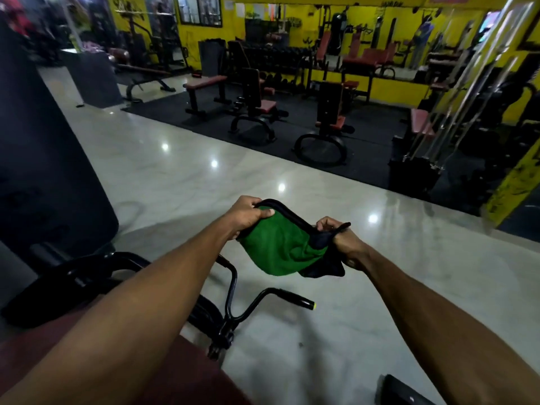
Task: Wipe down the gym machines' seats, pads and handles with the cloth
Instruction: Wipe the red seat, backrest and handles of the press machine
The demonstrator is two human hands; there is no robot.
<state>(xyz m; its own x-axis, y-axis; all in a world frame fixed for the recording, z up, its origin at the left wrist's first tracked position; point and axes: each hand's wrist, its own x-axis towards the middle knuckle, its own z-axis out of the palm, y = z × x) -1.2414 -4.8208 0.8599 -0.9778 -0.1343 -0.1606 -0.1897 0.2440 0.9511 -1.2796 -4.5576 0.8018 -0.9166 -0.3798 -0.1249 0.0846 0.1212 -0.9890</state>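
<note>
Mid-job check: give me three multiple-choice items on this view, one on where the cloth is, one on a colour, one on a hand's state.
1. Where is the cloth?
A. held up between two hands
B. lying on the floor
C. draped over a bench

2. What colour is the end cap of the black handle?
A. red
B. yellow
C. white

3. What is the left hand doing?
A. hanging idle
B. gripping the cloth's edge
C. pressing on a seat

Answers:
1 A, the left hand and right hand each hold an end in the air.
2 B, the tip shows yellow.
3 B, its fingers curl round the black hem.
</note>
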